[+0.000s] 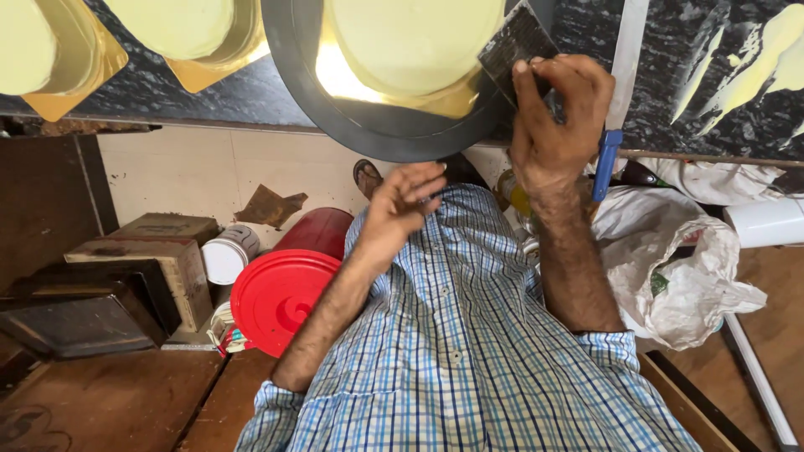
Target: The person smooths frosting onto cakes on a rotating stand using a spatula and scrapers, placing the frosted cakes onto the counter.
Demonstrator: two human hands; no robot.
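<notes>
At the near edge of the dark speckled tabletop (687, 84), the right hand (557, 117) has its fingers (528, 88) curled around a flat dark scraper (512, 43), pressing its blade against a pale yellow iced cake (410, 38). That cake sits on a gold board (339, 75) atop a round black turntable (368, 125) that overhangs the tabletop's edge. The left hand (402, 201) hangs just under the turntable's rim, fingers loosely spread and holding nothing. Two more pale cakes (180, 25) on gold boards stand farther left, and smears of yellow icing (737, 59) streak the stone to the right. Below, on a wooden floor (109, 402), stand a red lidded bucket (280, 293), a white tub (228, 251), old wooden boxes (163, 251) and a crumpled white plastic bag (678, 276). A checked blue shirt (452, 351) hides the floor beneath it; the cakes' far sides are cut off. A blue-handled tool (607, 163) beside the right wrist is hard to identify.
</notes>
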